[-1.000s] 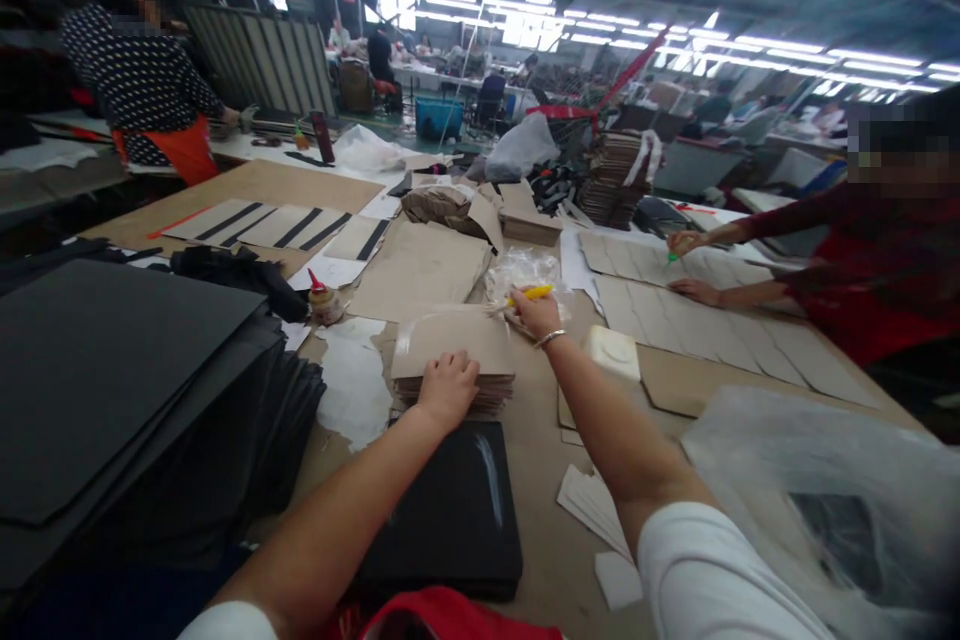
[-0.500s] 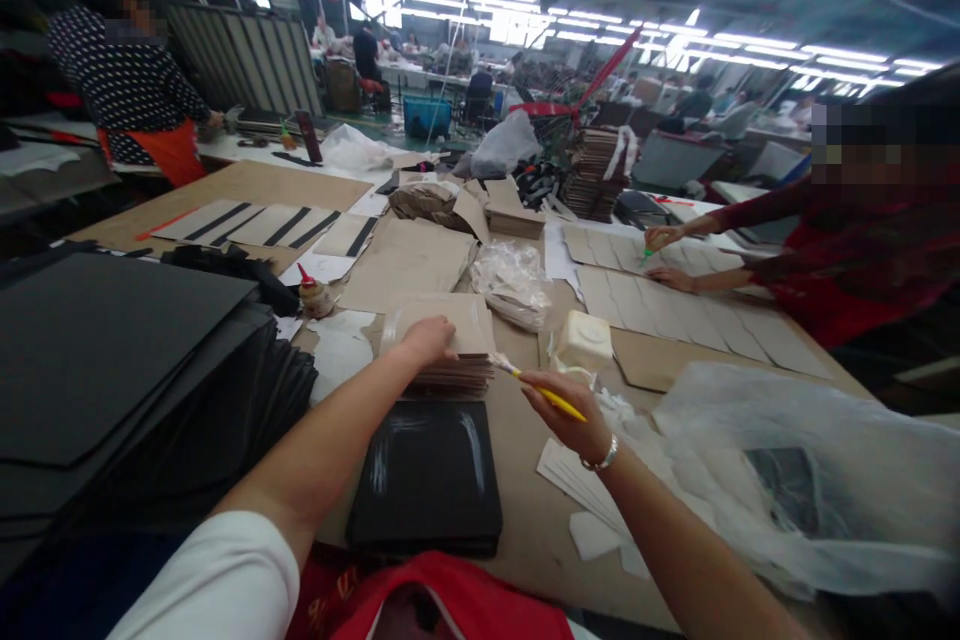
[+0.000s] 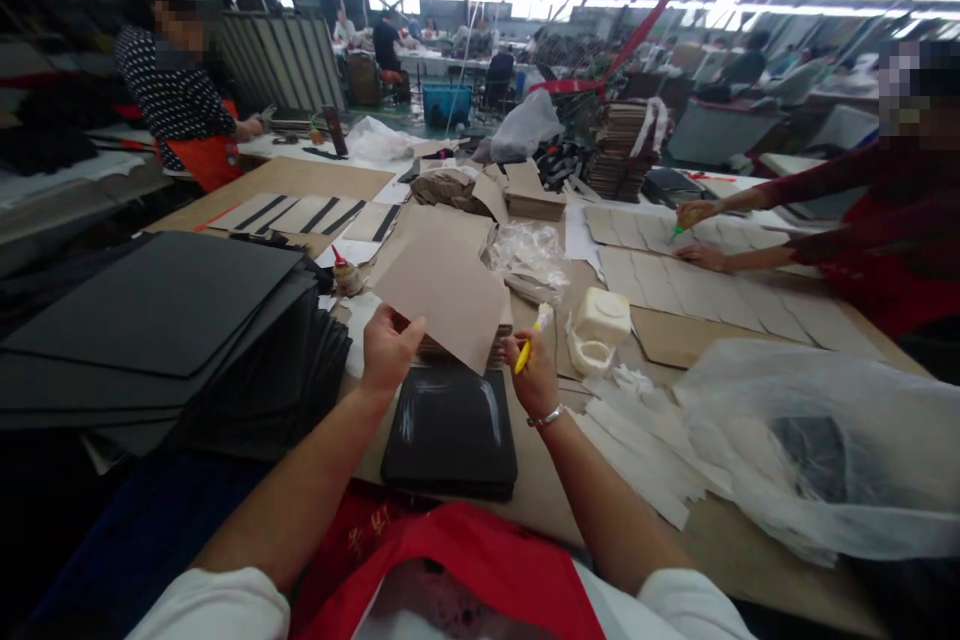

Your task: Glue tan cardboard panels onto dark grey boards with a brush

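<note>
Nearest, a black pad [image 3: 448, 436] is lying on the work table [image 3: 547, 470]. Above it, the person's left hand [image 3: 390, 352] is pinching a tan card sheet [image 3: 442, 295] between thumb and fingers, holding it tilted over a stack of cut card [image 3: 457, 352]. The right hand [image 3: 536, 378] is curling its fingers, pinching a yellow marker [image 3: 523, 355] beside the sheet. Black sheets [image 3: 150, 310] are piling up left; white paper strips [image 3: 637, 445] and clear plastic sheeting [image 3: 817, 450] are lying right. Farther right, a co-worker's hand [image 3: 694, 213] is pinching a green marker [image 3: 675, 234] over laid-out card pieces [image 3: 675, 282].
</note>
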`<state>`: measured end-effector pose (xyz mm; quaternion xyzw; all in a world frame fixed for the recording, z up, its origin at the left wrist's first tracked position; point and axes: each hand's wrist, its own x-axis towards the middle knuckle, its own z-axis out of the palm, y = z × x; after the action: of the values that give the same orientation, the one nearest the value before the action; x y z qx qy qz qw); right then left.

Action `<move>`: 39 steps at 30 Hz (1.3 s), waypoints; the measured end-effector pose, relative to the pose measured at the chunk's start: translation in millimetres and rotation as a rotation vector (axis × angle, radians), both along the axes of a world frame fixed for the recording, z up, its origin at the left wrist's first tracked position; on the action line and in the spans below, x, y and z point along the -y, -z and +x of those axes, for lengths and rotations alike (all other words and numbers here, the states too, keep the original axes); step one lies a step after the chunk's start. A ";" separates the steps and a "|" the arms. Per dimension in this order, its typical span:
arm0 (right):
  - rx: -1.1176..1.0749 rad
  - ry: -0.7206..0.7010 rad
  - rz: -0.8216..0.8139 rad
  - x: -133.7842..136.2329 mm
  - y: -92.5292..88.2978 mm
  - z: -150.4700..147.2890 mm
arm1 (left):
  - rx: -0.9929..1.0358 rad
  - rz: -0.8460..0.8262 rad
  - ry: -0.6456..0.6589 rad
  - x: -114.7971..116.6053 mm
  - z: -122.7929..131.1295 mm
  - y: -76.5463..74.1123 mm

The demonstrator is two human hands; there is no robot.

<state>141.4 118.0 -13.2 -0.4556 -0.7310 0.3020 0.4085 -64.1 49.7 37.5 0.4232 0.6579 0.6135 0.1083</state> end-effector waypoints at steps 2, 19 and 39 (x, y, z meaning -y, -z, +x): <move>-0.033 0.047 -0.018 4.6 7.5 -5.2 | 0.248 0.031 0.063 20.7 11.3 16.6; 0.336 0.021 -0.066 53.7 108.7 54.6 | 0.303 -0.622 0.088 125.0 -16.5 156.9; 0.452 0.073 -0.166 39.8 131.4 32.9 | 0.234 -0.776 -0.001 89.6 -35.3 178.5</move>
<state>174.3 78.1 -144.6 -0.5698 -0.7594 0.2366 0.2065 -99.4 -39.8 -141.0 0.2777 0.8240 0.3637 0.3340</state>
